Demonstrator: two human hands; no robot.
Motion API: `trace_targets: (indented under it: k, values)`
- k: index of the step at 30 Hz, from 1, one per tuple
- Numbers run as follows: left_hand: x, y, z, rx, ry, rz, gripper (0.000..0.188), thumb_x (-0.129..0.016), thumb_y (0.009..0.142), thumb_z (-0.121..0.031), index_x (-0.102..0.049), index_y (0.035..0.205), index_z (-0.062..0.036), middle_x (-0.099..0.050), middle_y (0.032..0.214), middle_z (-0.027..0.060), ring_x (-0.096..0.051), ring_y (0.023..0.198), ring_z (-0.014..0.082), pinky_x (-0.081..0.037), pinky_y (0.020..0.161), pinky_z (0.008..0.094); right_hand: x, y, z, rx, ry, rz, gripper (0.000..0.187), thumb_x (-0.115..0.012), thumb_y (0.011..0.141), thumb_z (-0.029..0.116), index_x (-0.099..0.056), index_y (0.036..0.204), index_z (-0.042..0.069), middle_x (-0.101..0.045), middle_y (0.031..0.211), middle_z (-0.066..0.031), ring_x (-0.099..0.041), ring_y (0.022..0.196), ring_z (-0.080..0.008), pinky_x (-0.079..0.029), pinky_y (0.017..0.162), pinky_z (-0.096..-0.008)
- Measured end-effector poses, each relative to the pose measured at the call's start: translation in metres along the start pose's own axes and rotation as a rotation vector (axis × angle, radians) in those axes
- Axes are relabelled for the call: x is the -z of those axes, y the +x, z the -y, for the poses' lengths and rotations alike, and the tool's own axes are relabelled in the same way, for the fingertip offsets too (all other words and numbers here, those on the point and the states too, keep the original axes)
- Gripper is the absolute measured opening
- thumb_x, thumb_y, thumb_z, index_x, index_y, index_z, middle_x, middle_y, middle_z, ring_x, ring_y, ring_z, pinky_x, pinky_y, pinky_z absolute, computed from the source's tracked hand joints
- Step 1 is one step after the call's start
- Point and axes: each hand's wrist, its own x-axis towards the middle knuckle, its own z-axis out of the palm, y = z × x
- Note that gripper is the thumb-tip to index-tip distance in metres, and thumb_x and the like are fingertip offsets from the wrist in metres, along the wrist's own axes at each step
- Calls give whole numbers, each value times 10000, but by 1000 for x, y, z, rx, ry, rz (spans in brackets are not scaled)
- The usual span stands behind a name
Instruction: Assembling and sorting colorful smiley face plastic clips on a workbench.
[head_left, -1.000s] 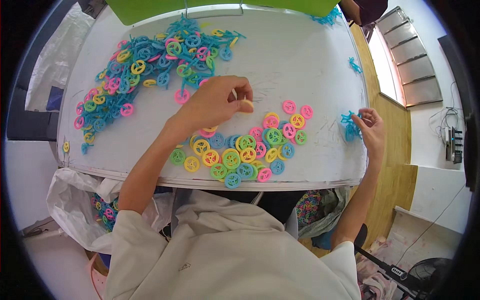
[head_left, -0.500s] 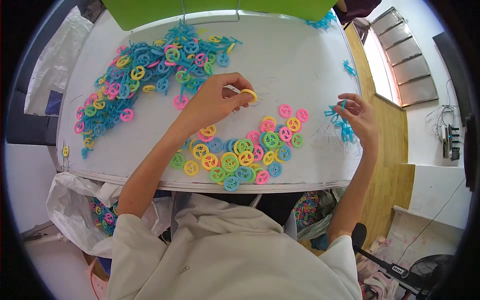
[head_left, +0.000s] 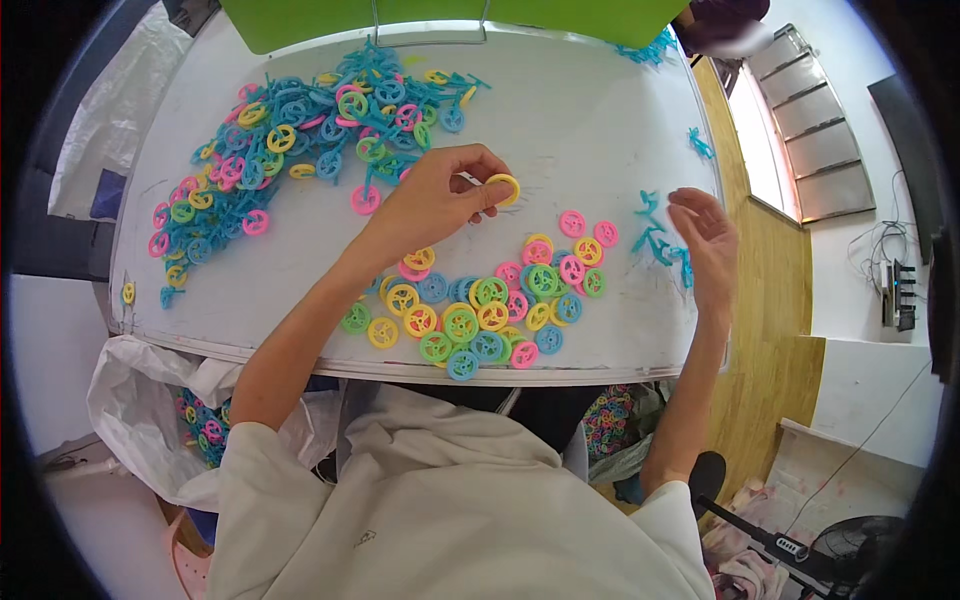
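Above the middle of the table, my left hand (head_left: 445, 195) pinches a yellow toy wheel (head_left: 509, 189) between thumb and fingertips. Below it lies a loose spread of pink, yellow, green and blue wheels (head_left: 491, 316). On the right, my right hand (head_left: 708, 240) hovers with curved fingers and thumb slightly apart; nothing shows between them. Several small blue plastic stick-like pieces (head_left: 655, 243) lie beside its fingertips and partly under the hand. At the upper left is a big heap of blue pieces with coloured wheels attached (head_left: 290, 135).
A green panel (head_left: 300, 25) with a wire stand borders the white table (head_left: 560, 120) at the back. More blue pieces (head_left: 650, 48) lie at the far right corner, close to another person's sleeve (head_left: 725, 22). Bags of parts (head_left: 150, 420) sit below the front edge, near a fan (head_left: 860, 545).
My right hand no longer shows the blue piece at its fingertips, and the blue pieces beside it lie more spread out. My left hand keeps the yellow wheel in nearly the same place.
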Motion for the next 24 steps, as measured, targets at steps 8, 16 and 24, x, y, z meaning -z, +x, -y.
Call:
trace_targets:
  k: [8,16,24]
  values:
    - [-1,1,-1,19,82,21,191,-641,884,-206,-637,952,-27,-646,783,24,-598,669,81,-471,593,230,-18,5,8,-51,-685,7,379,-730,799,154,-622,1154,78,-615,1138,-93,-600,977,-183,-499,784,-284]
    - [0,0,-7,49,-104,4,257,-633,899,-258,-607,1008,-27,-646,842,41,-629,770,102,-497,669,232,-26,17,3,90,-481,92,299,-689,836,153,-618,1096,24,-629,1048,-99,-635,872,-180,-518,777,-291]
    - [4,-2,-5,74,-398,-75,299,-597,927,-253,-578,1064,11,-611,991,80,-650,895,161,-543,773,262,-114,21,42,-199,477,407,251,-479,986,190,-552,1149,13,-617,1026,-76,-605,900,-123,-507,855,-274]
